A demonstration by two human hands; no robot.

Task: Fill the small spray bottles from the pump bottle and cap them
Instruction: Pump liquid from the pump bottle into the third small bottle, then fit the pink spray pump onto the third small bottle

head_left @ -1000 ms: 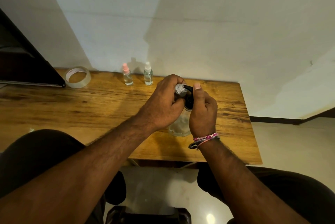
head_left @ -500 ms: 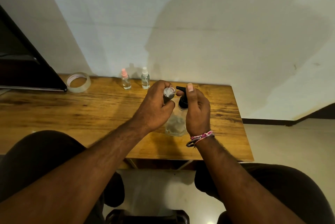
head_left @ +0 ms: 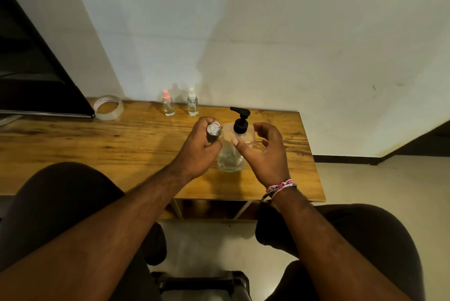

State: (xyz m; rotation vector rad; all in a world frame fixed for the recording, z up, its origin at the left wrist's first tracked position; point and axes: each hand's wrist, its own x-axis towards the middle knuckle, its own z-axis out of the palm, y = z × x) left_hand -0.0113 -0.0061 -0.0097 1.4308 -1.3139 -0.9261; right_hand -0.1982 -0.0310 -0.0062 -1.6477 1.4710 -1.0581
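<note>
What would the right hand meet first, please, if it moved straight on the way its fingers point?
Probably the pump bottle: the right hand hovers open beside it, fingers curling toward its shoulder. Depth is unclear, so it may already be brushing it.

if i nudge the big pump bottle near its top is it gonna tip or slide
Probably tip rather than slide: the pump bottle stands tall, with a black pump head on top, and neither hand holds it. It looks clear and nearly empty, so likely light. On the wooden table a low push might slide it.
</note>
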